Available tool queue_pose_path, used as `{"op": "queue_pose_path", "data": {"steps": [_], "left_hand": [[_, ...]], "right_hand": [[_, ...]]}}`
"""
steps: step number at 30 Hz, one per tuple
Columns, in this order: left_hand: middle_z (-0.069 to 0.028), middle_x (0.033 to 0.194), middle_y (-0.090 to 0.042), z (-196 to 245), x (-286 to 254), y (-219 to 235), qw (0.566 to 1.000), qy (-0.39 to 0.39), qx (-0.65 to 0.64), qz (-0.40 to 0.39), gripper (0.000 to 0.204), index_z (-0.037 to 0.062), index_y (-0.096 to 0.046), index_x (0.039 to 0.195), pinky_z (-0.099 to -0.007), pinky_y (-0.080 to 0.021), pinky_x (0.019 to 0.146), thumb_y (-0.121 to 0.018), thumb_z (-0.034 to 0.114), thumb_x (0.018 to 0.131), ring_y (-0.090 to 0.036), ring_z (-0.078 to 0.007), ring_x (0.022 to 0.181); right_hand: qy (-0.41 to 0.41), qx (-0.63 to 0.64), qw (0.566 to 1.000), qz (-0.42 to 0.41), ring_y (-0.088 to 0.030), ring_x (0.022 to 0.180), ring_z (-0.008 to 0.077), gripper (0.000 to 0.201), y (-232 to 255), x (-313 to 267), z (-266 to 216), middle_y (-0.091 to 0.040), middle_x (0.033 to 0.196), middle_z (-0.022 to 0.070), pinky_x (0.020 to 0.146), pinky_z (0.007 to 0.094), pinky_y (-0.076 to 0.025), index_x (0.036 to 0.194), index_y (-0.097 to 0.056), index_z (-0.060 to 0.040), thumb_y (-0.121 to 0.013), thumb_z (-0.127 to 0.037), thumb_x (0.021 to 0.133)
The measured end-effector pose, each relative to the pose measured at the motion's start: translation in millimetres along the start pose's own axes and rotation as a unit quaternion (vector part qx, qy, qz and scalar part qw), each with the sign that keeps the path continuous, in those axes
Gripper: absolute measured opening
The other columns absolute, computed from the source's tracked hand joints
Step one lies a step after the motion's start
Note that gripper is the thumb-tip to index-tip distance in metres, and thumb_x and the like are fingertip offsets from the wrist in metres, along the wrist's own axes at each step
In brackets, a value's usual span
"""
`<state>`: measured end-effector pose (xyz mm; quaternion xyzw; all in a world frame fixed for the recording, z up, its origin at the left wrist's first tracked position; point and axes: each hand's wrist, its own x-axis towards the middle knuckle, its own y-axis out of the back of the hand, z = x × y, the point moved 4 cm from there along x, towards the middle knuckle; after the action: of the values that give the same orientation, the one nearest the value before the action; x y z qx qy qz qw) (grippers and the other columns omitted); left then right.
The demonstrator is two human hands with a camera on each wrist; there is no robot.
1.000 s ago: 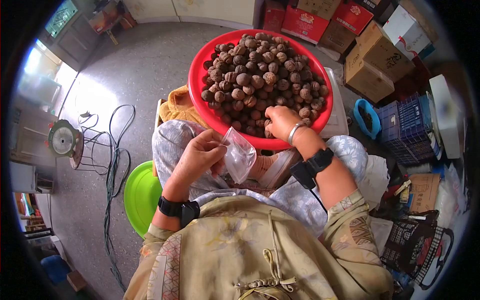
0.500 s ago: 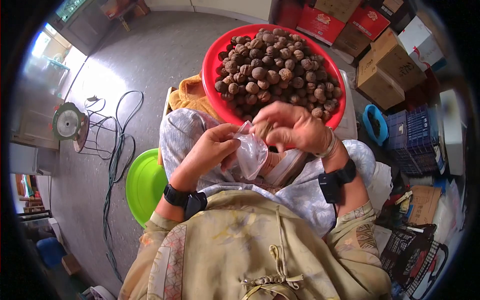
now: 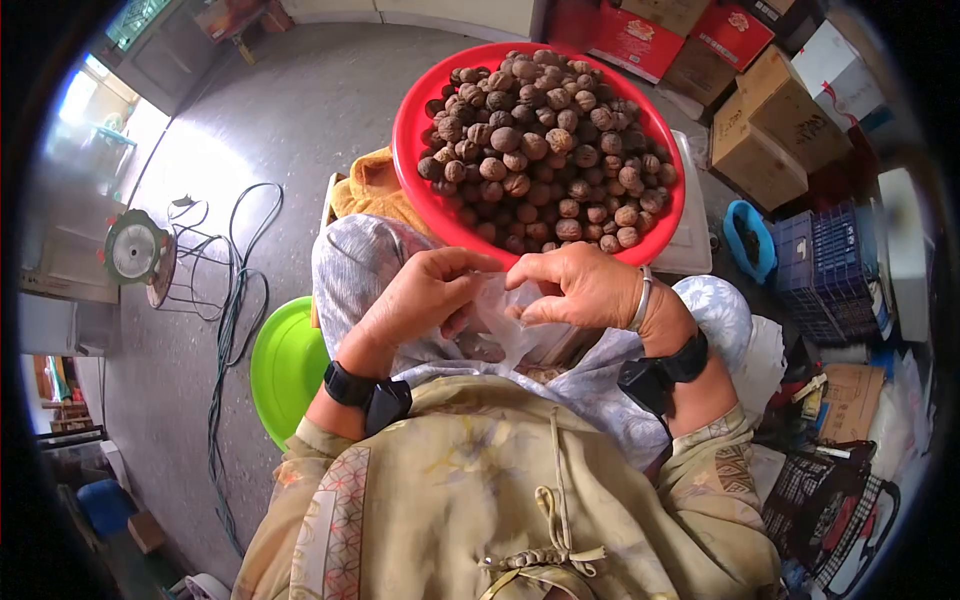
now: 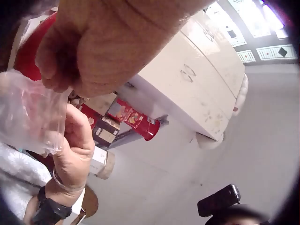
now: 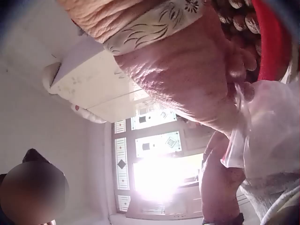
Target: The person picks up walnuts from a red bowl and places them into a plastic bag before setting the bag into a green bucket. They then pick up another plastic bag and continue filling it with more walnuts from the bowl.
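A clear plastic bag (image 3: 512, 330) hangs between the two hands over the person's lap. My left hand (image 3: 424, 300) pinches the bag's left edge near its mouth. My right hand (image 3: 585, 288) is at the opposite edge, thumb and fingers bent around the plastic there. In the left wrist view the bag (image 4: 30, 112) stretches between both hands. No walnut shows in the right fingers, though part of them is hidden. Just beyond the hands stands a large red basin (image 3: 408, 150) heaped with brown walnuts (image 3: 535, 145).
A green basin (image 3: 285, 370) sits on the floor at the left, near coiled cable (image 3: 228, 330). An orange towel (image 3: 375, 190) lies beside the red basin. Cardboard boxes (image 3: 765, 150), a blue basket (image 3: 748, 240) and a dark blue crate (image 3: 825, 265) stand to the right.
The right hand reached into the walnuts, then brought one to the bag's mouth. Now that walnut is out of sight and the right fingers are at the bag's edge. The left hand kept its pinch.
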<state>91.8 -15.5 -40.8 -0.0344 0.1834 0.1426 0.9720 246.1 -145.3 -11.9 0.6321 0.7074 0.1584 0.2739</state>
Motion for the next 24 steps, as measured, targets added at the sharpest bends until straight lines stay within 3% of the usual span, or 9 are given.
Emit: {"op": "queue_pose_path", "data": {"steps": [5, 7, 9, 11, 12, 13, 15, 17, 24], "left_hand": [[0.0006, 0.064, -0.059, -6.4, 5.1, 1.4, 0.999, -0.001, 0.027, 0.034, 0.028, -0.0004, -0.067, 0.121, -0.0249, -0.042, 0.045, -0.055, 0.012, 0.098, -0.053, -0.0069, 0.048], [0.0022, 0.064, -0.057, -7.6, 5.5, 2.3, 0.999, 0.009, 0.004, 0.051, 0.027, 0.0021, -0.068, 0.122, -0.0238, -0.041, 0.044, -0.057, 0.011, 0.099, -0.052, -0.0068, 0.048], [0.0021, 0.064, -0.057, -11.2, 7.2, 4.0, 0.999, 0.009, 0.002, 0.044, 0.027, 0.0024, -0.068, 0.122, -0.0238, -0.041, 0.044, -0.057, 0.011, 0.099, -0.051, -0.0070, 0.048], [0.0020, 0.064, -0.057, -15.7, 7.8, 4.7, 0.999, 0.009, 0.000, 0.036, 0.028, 0.0026, -0.068, 0.123, -0.0238, -0.041, 0.044, -0.057, 0.011, 0.099, -0.051, -0.0072, 0.047], [0.0018, 0.064, -0.057, -17.3, 7.4, 4.4, 0.999, 0.009, -0.012, 0.036, 0.028, 0.0029, -0.068, 0.123, -0.0237, -0.041, 0.044, -0.057, 0.012, 0.099, -0.050, -0.0073, 0.047], [0.0016, 0.064, -0.057, -18.7, 7.5, 4.1, 0.999, 0.010, -0.023, 0.036, 0.029, 0.0031, -0.068, 0.124, -0.0237, -0.040, 0.044, -0.056, 0.013, 0.099, -0.050, -0.0074, 0.047], [0.0015, 0.064, -0.057, -21.0, 8.1, 4.0, 0.999, 0.014, -0.039, 0.030, 0.030, 0.0031, -0.068, 0.125, -0.0237, -0.041, 0.044, -0.056, 0.013, 0.100, -0.050, -0.0074, 0.047], [0.0015, 0.064, -0.057, -20.8, 7.7, 4.0, 0.998, 0.019, -0.054, 0.026, 0.031, 0.0032, -0.068, 0.126, -0.0236, -0.041, 0.044, -0.056, 0.013, 0.100, -0.049, -0.0075, 0.047], [0.0006, 0.065, -0.058, -25.6, 8.0, 7.4, 0.997, 0.019, -0.079, 0.009, 0.033, 0.0023, -0.066, 0.129, -0.0234, -0.043, 0.046, -0.054, 0.011, 0.099, -0.052, -0.0074, 0.049]], "right_hand": [[0.019, 0.120, 0.991, 0.054, -0.065, 0.074, 0.0126, 0.013, 8.3, 1.7, 12.4, -0.070, 0.080, 0.0076, 0.069, 0.0322, -0.053, 0.098, -0.070, -0.0049, -0.073, -0.013, 0.088], [0.033, 0.109, 0.987, 0.110, -0.065, 0.074, 0.0126, 0.010, 19.6, 3.9, 11.2, -0.070, 0.078, 0.0075, 0.069, 0.0322, -0.053, 0.093, -0.070, -0.0033, -0.072, -0.011, 0.088], [0.046, 0.059, 0.971, 0.226, -0.066, 0.075, 0.0120, 0.009, 34.4, 5.7, 16.1, -0.069, 0.078, 0.0074, 0.070, 0.0323, -0.053, 0.092, -0.069, -0.0024, -0.070, -0.011, 0.089], [-0.136, 0.134, 0.950, 0.247, -0.067, 0.075, 0.0146, 0.011, 45.6, 3.4, 27.0, -0.070, 0.079, 0.0100, 0.069, 0.0334, -0.053, 0.092, -0.069, -0.0024, -0.071, -0.012, 0.089], [-0.090, 0.049, 0.945, 0.310, -0.069, 0.077, 0.0243, 0.011, 51.1, 4.9, 41.1, -0.071, 0.084, 0.0133, 0.071, 0.0381, -0.054, 0.092, -0.069, -0.0035, -0.072, -0.012, 0.086], [-0.091, 0.047, 0.945, 0.312, -0.069, 0.077, 0.0243, 0.011, 51.8, 6.5, 52.4, -0.071, 0.084, 0.0133, 0.071, 0.0381, -0.054, 0.092, -0.069, -0.0035, -0.072, -0.012, 0.086], [-0.105, -0.138, 0.926, 0.335, -0.069, 0.082, 0.0345, 0.010, 54.3, 9.0, 66.5, -0.072, 0.088, 0.0160, 0.075, 0.0433, -0.055, 0.090, -0.069, -0.0050, -0.071, -0.013, 0.084], [-0.150, -0.191, 0.927, 0.287, -0.069, 0.092, 0.0385, 0.010, 44.8, 17.2, 82.6, -0.071, 0.092, 0.0182, 0.080, 0.0474, -0.055, 0.089, -0.069, -0.0071, -0.070, -0.015, 0.083], [-0.186, -0.382, 0.891, 0.161, -0.069, 0.089, 0.0399, 0.009, 12.2, 36.9, 94.8, -0.067, 0.094, 0.0190, 0.077, 0.0491, -0.057, 0.096, -0.065, -0.0096, -0.061, -0.013, 0.088]]}}
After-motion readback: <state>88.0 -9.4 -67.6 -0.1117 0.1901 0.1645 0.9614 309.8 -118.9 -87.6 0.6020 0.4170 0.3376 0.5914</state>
